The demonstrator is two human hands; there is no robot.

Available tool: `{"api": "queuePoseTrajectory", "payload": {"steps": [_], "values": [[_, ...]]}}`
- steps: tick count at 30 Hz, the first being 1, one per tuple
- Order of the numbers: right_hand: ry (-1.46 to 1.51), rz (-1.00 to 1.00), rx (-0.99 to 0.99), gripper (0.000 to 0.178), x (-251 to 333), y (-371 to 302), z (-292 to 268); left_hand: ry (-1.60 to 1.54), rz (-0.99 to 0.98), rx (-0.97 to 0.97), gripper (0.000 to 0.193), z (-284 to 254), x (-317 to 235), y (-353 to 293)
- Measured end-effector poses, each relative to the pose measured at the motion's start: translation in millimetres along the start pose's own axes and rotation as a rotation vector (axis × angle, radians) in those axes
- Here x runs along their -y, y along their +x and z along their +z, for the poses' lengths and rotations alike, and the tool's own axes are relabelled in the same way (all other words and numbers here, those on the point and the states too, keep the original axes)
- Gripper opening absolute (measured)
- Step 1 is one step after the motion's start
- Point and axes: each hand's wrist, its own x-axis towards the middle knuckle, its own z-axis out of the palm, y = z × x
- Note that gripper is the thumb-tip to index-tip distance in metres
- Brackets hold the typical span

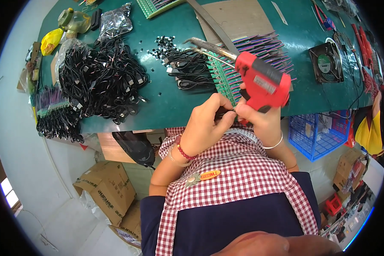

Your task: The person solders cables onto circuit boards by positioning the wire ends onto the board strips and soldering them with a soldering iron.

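My right hand [262,123] is closed around the grip of a red and black soldering gun [264,81], whose metal tip points to the upper left. The tips of its thumb and fingers meet those of my left hand [205,124] at the table's front edge. My left hand is pinched on a thin black cable [221,113], mostly hidden by the fingers. Just beyond lies a panel of small green circuit boards [222,79] with purple, pink and black wires [260,49] fanning out to the right. Coiled black cables [191,70] lie along the panel's left side.
A large heap of black cables [104,79] covers the table's left part. Small black pieces [163,45] are scattered beyond the coils. A metal ruler [213,25] lies across cardboard [243,17]. At the right stand a fan [326,63] and, lower down, a blue crate [315,134].
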Motion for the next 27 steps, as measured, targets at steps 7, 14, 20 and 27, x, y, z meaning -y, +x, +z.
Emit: {"api": "queuePoseTrajectory", "payload": {"steps": [7,14,20,27], "values": [[0.335,0.032,-0.020,0.045,3,12,-3,-0.517,-0.164,-0.005,0.010,4,14,-1],[-0.054,-0.160,-0.013,0.012,4,-1,2,-0.447,-0.153,-0.061,0.011,9,14,1],[-0.027,-0.129,-0.006,0.049,2,-6,0,-0.376,-0.144,-0.050,0.009,14,10,-1],[-0.036,-0.160,0.047,0.049,1,-9,-3,-0.608,-0.246,-0.033,0.007,12,1,4]]}}
